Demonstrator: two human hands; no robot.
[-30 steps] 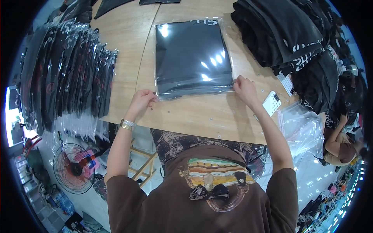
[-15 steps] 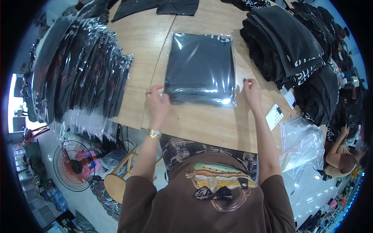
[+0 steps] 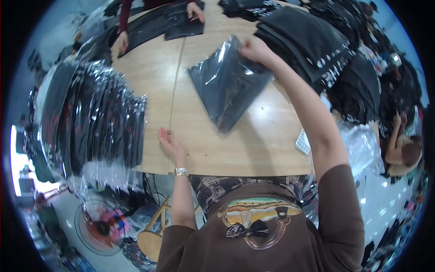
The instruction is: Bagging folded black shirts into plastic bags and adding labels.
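Note:
My right hand [image 3: 256, 50] pinches the far edge of a folded black garment in a clear plastic bag [image 3: 226, 88]. The package is turned cornerwise over the wooden table, one corner pointing toward me, and a shadow falls below it. My left hand [image 3: 172, 144] rests low over the table to the left, palm partly up, fingers loosely apart and holding nothing. Left of it stands a long row of bagged black garments [image 3: 93, 122], packed upright against each other. A pile of folded black garments [image 3: 303, 41] with white print lies beyond my right forearm.
Across the table [image 3: 154, 90], another person's hands [image 3: 195, 12] are at a flat black garment [image 3: 149, 34]. A white card with dots [image 3: 302, 143] lies near the right edge, beside clear plastic bags [image 3: 360, 147]. A fan [image 3: 102, 226] and wooden stool [image 3: 152, 242] stand below left.
My right hand has taken hold of the bagged garment, turned it and moved it away from me. The left hand has let go and moved down-left. Another person's hands have appeared across the table.

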